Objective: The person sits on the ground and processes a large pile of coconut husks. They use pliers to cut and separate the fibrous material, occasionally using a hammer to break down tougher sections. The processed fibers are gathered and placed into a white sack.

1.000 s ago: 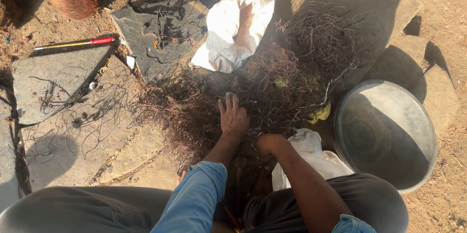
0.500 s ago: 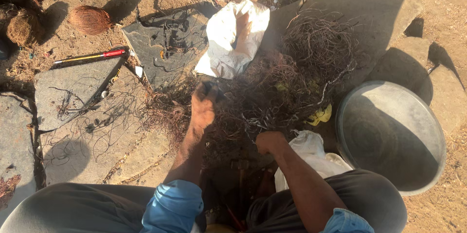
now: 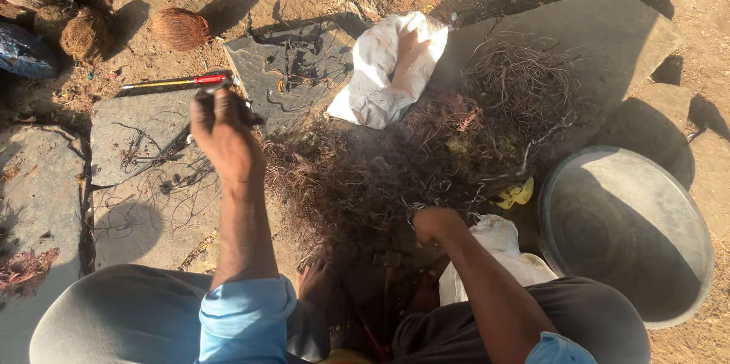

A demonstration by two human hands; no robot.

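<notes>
A big tangle of thin brown wires or roots (image 3: 426, 159) lies on grey stone slabs in front of me. My left hand (image 3: 224, 136) is raised over the left slab (image 3: 144, 174), fingers closed on a small dark bit of the wire. A red-handled tool (image 3: 179, 81) lies just beyond that hand. My right hand (image 3: 435, 223) rests fisted at the near edge of the tangle, gripping strands; what is inside the fist is hidden.
A round metal basin (image 3: 623, 231) stands at the right. One white bag (image 3: 388, 68) lies behind the tangle, another white bag (image 3: 494, 254) by my right knee. Several coconuts (image 3: 179, 28) lie at the far left. My bare foot (image 3: 313, 282) shows between my knees.
My left hand has left the middle of the tangle and swung up and to the left, over the left slab. My right hand has stayed at the tangle's near edge.
</notes>
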